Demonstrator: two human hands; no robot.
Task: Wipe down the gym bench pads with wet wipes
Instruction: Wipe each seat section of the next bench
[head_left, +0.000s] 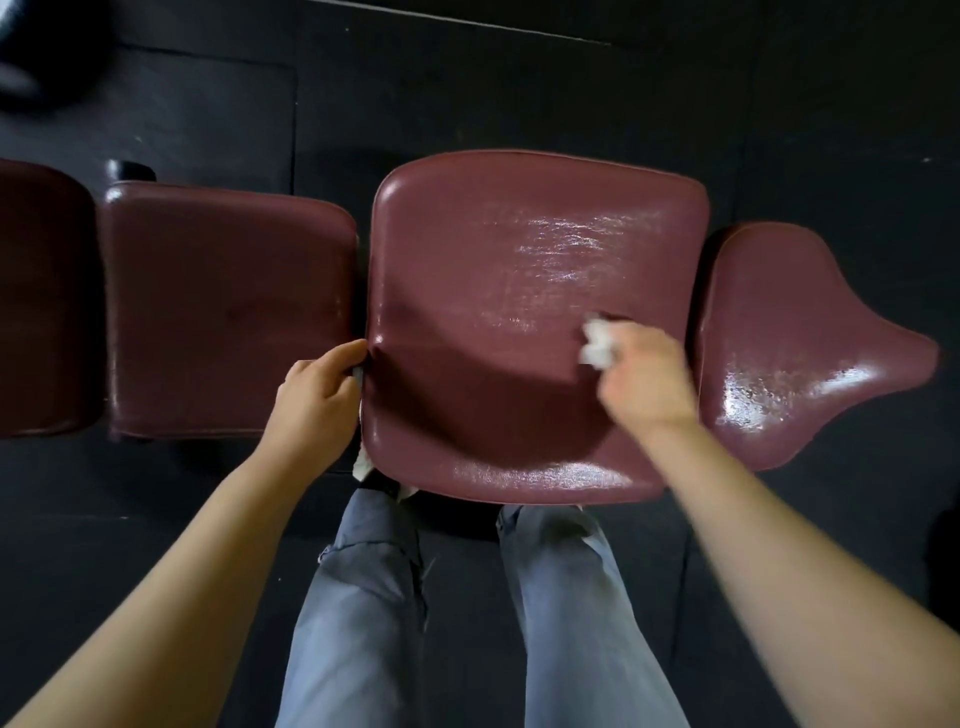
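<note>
While your right hand (641, 376) pinches a crumpled white wet wipe (597, 344) against the big maroon middle pad (519, 270), your left hand (317, 389) curls over that pad's left edge, by the gap to the next pad (228, 306). Motion blur smears the right hand, so its exact grip is unclear. The narrow end pad (800, 338) glistens at the right.

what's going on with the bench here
A person is wiping the maroon bench pads. The right hand holds a bunched white wipe against the middle pad, while the left hand grips that pad's left edge. The middle pad and the narrow end pad show wet sheen; the left pad looks dull.
</note>
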